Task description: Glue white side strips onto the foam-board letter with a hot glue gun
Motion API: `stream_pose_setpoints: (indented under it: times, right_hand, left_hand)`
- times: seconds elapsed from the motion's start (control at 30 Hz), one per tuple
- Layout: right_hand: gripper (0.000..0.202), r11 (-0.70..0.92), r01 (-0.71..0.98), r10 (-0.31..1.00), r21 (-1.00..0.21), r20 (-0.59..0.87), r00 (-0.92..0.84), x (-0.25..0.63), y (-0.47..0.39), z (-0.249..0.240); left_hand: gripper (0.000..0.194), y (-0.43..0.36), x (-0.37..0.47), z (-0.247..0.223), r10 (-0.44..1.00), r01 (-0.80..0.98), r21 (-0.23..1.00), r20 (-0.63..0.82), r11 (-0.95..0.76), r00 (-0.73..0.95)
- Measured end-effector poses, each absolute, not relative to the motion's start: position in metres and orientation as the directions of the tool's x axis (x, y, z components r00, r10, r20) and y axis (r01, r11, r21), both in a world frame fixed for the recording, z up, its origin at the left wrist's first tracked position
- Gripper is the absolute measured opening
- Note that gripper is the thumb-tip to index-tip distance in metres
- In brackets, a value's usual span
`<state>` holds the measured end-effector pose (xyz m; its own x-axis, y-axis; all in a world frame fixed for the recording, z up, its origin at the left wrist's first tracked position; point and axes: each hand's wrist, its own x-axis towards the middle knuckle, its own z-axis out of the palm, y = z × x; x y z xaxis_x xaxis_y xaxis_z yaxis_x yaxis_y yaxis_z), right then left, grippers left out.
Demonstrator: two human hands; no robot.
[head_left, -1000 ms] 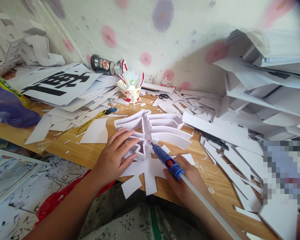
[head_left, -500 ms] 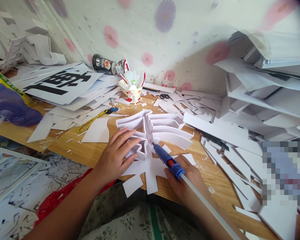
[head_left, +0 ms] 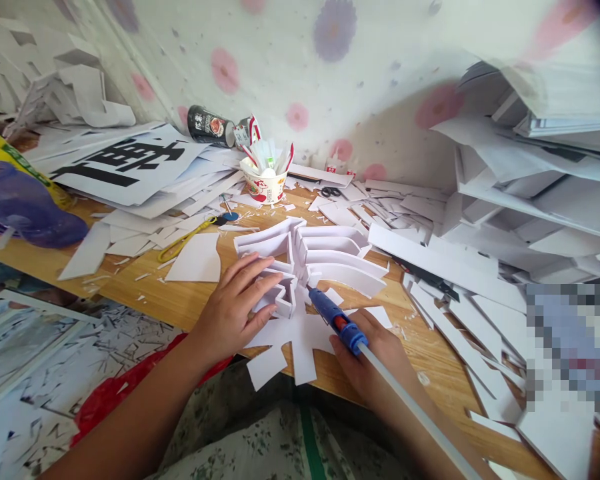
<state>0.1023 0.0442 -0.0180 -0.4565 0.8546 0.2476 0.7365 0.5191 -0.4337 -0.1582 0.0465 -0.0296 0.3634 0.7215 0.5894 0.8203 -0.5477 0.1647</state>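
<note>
In my right hand (head_left: 380, 350) is a blue hot glue gun (head_left: 333, 313), with a long whitish glue stick (head_left: 415, 403) running out of its back. The gun's nozzle is at the middle of a white foam-board shape (head_left: 343, 272), built of thin upright walls on a flat base. My left hand (head_left: 240, 300) rests over the left part of this shape, fingers stretched out and thumb apart, fingertips touching its walls. Flat white cut pieces (head_left: 305, 353) lie under and in front of the shape, some past the table's front edge.
Foam-board scraps (head_left: 475, 333) cover the right side, beside stacked boards (head_left: 510, 200). Behind stand a paper cup (head_left: 264, 187) of tubes and a tipped black can (head_left: 207, 127). Left are a printed sheet (head_left: 130, 170), a yellow-handled tool (head_left: 187, 240) and a purple bag-like item (head_left: 30, 213).
The view has shifted very slightly. Both hands, the glue gun and the foam-board shape keep almost the same places relative to each other.
</note>
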Motion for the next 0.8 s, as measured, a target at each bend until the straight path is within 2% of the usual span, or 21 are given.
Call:
stream_pose_setpoints:
  times: [0.13,0.23,0.3,0.37,0.43,0.5,0.53,0.6,0.67,0.8]
  right_hand:
    - [0.008,0.501,0.762,0.866,-0.411,0.227,-0.446,0.100,0.046,-0.021]
    - [0.009,0.479,0.757,0.876,-0.445,0.190,-0.443,0.100,0.047,-0.018]
    - [0.006,0.456,0.724,0.883,-0.517,0.165,-0.439,0.103,0.046,-0.014]
    - [0.006,0.398,0.652,0.902,-0.645,0.143,-0.408,0.110,0.043,-0.014]
    - [0.007,0.257,0.511,0.942,-0.821,0.095,-0.321,0.119,0.040,-0.019]
    - [0.010,0.069,0.260,0.978,-0.963,0.015,-0.206,0.128,0.038,-0.027]
    - [0.014,-0.011,0.106,0.987,-0.994,-0.028,-0.156,0.131,0.038,-0.030]
    - [0.019,-0.093,-0.184,0.994,-0.979,-0.080,-0.078,0.134,0.038,-0.035]
    - [0.020,-0.087,-0.370,0.996,-0.925,-0.093,-0.001,0.133,0.040,-0.034]
    - [0.023,-0.109,-0.460,0.987,-0.881,-0.151,0.055,0.131,0.046,-0.025]
  left_hand:
    - [0.038,0.048,-0.158,-0.031,0.717,0.817,0.164,0.594,-0.553,0.366]
    - [0.040,0.045,-0.160,-0.031,0.721,0.803,0.192,0.588,-0.565,0.367]
    - [0.038,0.043,-0.161,-0.027,0.726,0.794,0.231,0.597,-0.563,0.341]
    - [0.029,0.043,-0.162,-0.018,0.728,0.794,0.271,0.623,-0.545,0.286]
    - [0.020,0.048,-0.159,-0.005,0.715,0.796,0.288,0.656,-0.532,0.240]
    - [0.014,0.058,-0.153,0.009,0.700,0.795,0.276,0.672,-0.540,0.242]
    - [0.012,0.064,-0.148,0.016,0.705,0.797,0.269,0.662,-0.541,0.255]
    - [0.009,0.078,-0.136,0.027,0.746,0.809,0.261,0.599,-0.526,0.292]
    - [0.007,0.090,-0.122,0.033,0.794,0.825,0.249,0.508,-0.507,0.334]
    - [0.005,0.105,-0.098,0.035,0.856,0.863,0.208,0.362,-0.461,0.370]
